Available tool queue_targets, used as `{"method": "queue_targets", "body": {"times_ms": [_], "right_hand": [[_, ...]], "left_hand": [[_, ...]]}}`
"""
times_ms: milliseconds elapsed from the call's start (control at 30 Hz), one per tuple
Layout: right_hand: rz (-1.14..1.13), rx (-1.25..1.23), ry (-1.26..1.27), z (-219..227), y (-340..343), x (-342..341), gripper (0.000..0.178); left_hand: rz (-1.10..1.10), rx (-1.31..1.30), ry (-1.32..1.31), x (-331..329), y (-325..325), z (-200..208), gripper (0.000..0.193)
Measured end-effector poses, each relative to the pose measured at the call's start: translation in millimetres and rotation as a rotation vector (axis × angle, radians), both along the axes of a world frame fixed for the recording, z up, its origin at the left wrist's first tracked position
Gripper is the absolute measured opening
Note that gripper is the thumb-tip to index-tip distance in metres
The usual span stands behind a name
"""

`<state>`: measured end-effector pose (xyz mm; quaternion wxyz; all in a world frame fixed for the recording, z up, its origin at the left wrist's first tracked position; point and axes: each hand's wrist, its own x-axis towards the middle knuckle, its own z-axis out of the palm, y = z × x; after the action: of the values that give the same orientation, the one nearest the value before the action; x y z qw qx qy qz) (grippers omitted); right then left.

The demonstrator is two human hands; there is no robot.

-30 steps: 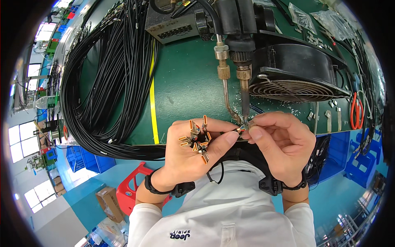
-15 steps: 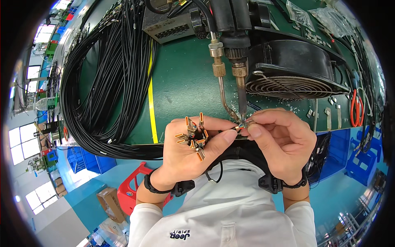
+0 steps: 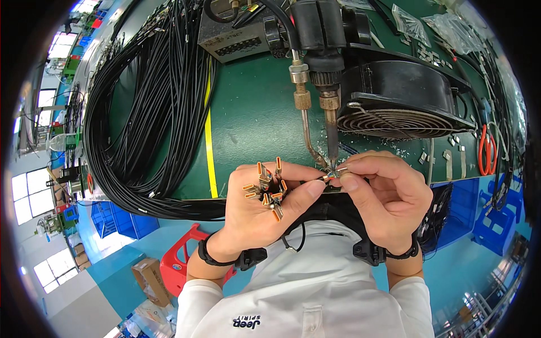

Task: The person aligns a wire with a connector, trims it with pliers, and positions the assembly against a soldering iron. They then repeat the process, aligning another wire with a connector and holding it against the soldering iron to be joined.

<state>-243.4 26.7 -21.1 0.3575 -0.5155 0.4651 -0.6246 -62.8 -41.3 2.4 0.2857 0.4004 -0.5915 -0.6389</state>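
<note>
My left hand [image 3: 248, 205] is closed around several cables whose metal plug ends [image 3: 262, 176], with orange inside, stick up between thumb and palm. Its thumb and forefinger also pinch a cable end [image 3: 325, 178]. Opposite it, my right hand [image 3: 389, 197] pinches a small metal connector [image 3: 341, 170] between thumb and forefinger. Cable end and connector meet right under the tip of an upright soldering iron [image 3: 332, 138]. A thin bent metal tube [image 3: 306, 129] comes down beside the iron to the same spot. Fingertips partly hide the joint.
A thick coil of black cables [image 3: 121, 135] lies at the left, hanging over the front edge. A black fan [image 3: 394, 90] stands right of the iron, with a grey metal box [image 3: 239, 42] behind. Small connectors, plastic bags [image 3: 411, 23] and orange-handled pliers [image 3: 487, 152] lie at the right.
The whole view has shifted slightly. Both hands keep the same grips under the iron's tip, with hardly any movement.
</note>
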Motion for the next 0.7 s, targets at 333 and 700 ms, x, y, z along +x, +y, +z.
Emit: {"method": "queue_targets", "body": {"times_ms": [333, 700], "right_hand": [[-0.090, 0.044, -0.015, -1.1, 0.7, 2.8, 0.020], [0.010, 0.021, 0.035, -3.7, 2.3, -4.2, 0.018]], "left_hand": [[-0.029, -0.010, -0.033, 0.6, 0.5, -1.1, 0.006], [-0.056, -0.097, -0.015, 1.2, -0.9, -4.9, 0.006]]}}
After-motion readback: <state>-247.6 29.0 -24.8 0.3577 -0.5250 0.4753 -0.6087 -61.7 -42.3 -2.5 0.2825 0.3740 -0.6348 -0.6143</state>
